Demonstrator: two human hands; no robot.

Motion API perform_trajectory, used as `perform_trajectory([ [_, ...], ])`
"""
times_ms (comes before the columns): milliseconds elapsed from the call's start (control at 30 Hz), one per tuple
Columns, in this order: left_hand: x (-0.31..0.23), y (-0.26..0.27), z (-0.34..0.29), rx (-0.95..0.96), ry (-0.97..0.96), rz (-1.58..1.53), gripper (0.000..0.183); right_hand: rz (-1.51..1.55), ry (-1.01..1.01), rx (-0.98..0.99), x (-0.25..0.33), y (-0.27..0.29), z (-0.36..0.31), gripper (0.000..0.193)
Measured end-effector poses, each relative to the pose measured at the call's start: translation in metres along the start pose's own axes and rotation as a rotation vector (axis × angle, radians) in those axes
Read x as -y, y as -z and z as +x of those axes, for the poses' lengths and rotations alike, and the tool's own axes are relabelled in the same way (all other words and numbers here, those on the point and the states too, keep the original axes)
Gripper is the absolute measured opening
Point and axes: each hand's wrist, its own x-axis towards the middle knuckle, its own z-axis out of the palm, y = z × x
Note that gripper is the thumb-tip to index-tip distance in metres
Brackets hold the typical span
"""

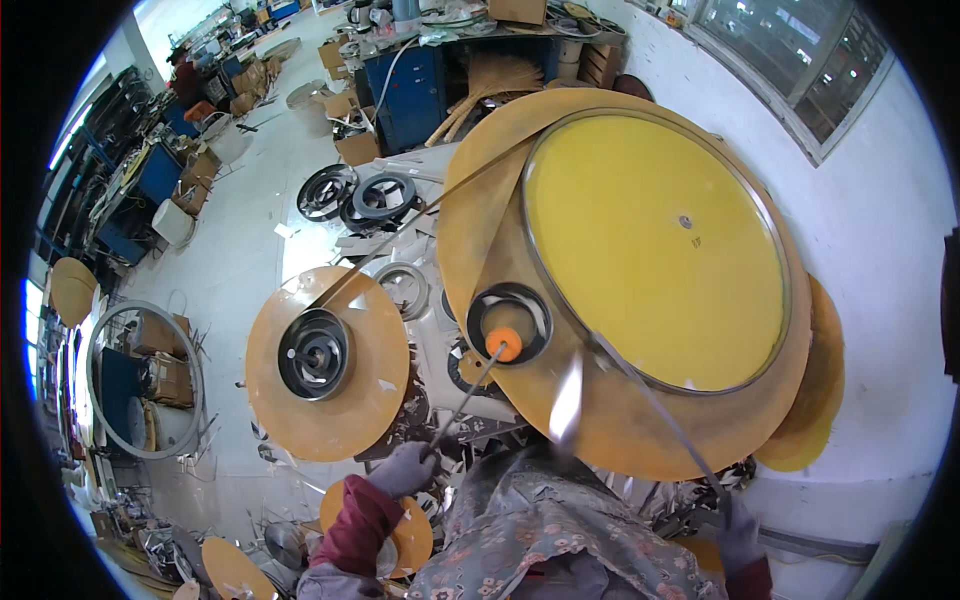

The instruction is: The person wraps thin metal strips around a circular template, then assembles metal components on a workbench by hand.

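Observation:
My left hand (405, 468), in a grey glove, is closed round a thin metal rod (463, 400). The rod's far end meets an orange knob (504, 345) inside a dark ring (535, 325). At lower right my gloved right hand (740, 532), blurred, closes on a long grey bar (655, 400), whose other end reaches the rim of a large yellow disc (650, 240). That disc lies on a wide tan round board (640, 435). A narrow strip (430, 210) runs from the board to a metal reel (315, 355) on a smaller tan disc (265, 400).
Black and grey rings (385, 196) lie beyond the reel. A blue cabinet (402, 95) and a straw broom (495, 78) stand at the back. White wall (885, 240) closes off the right. Metal scraps lie below the boards, and a large grey hoop (97, 370) stands at left.

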Motion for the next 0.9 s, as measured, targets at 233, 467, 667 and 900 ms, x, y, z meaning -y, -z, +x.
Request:
perform_trajectory([
  [233, -0.021, -0.021, -0.015, 0.085, 0.062, -0.114, 0.026, -0.11, 0.237, -0.196, 0.111, -0.015, 0.262, 0.019],
  [467, -0.025, -0.031, -0.003, -0.016, 0.029, -0.182, 0.024, 0.303, 0.164, -0.302, 0.108, 0.02, 0.321, 0.05],
  [667, -0.041, -0.029, 0.007, 0.049, 0.08, -0.228, 0.027, 0.629, -0.154, -0.597, -0.041, -0.052, 0.263, 0.043],
  [900, 0.024, -0.039, 0.041, 0.01, 0.076, -0.11, 0.032, 1.173, -0.903, -0.627, -0.162, -0.109, 0.143, 0.036],
])
